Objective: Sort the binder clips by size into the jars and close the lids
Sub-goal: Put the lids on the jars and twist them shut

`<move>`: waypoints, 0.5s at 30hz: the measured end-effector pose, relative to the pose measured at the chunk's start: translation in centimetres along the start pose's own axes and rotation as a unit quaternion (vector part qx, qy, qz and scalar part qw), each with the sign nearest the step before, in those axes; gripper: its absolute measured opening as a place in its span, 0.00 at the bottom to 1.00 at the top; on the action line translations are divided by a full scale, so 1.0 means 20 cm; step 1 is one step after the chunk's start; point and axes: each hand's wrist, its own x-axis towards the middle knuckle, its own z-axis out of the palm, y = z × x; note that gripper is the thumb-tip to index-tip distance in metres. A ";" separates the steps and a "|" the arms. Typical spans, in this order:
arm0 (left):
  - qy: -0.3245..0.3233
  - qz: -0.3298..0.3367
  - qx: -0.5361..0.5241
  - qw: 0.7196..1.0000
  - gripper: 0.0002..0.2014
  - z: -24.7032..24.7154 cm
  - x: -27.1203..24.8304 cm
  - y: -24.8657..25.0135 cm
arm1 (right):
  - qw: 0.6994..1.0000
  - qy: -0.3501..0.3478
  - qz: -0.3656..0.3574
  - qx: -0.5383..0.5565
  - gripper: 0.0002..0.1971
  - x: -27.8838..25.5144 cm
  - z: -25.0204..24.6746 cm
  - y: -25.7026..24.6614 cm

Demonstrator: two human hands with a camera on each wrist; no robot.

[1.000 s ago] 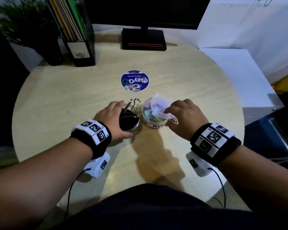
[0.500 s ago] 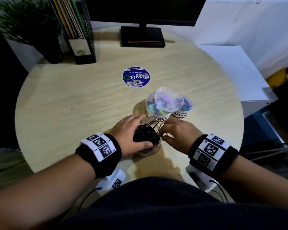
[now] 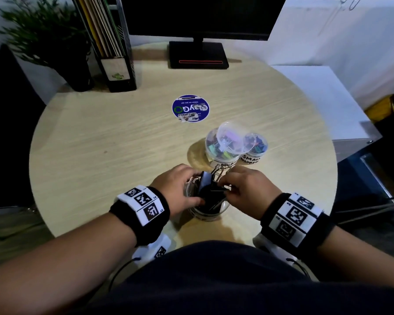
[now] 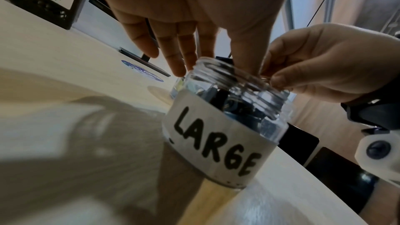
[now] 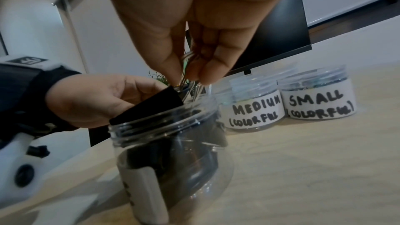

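Observation:
A clear jar labelled LARGE (image 4: 216,143) stands lidless near the table's front edge (image 3: 205,214), stuffed with large black binder clips (image 3: 210,186) that stick out above its rim. My left hand (image 3: 196,188) holds the body of one black clip (image 5: 151,105) between thumb and fingers (image 4: 179,67). My right hand (image 5: 190,73) pinches that clip's wire handles (image 5: 186,61) right above the jar (image 5: 173,151). Behind stand the MEDIUM jar (image 5: 253,109) of coloured clips, with a clear lid (image 3: 231,137) lying tilted on it, and the SMALL jar (image 5: 318,100).
The round wooden table (image 3: 100,155) bears a blue round sticker (image 3: 190,108) at its middle. At the back are a monitor stand (image 3: 198,54), a file holder (image 3: 114,60) and a potted plant (image 3: 55,42). A white cabinet (image 3: 316,98) adjoins on the right.
The large jar came toward the table's front edge in my left hand. My right hand left the lid on the medium jar and took hold of the clip's wire handles.

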 end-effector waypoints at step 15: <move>0.009 0.060 0.115 0.991 0.36 -0.12 0.09 0.06 | 0.953 0.055 0.148 0.260 0.09 0.06 -0.12 -0.03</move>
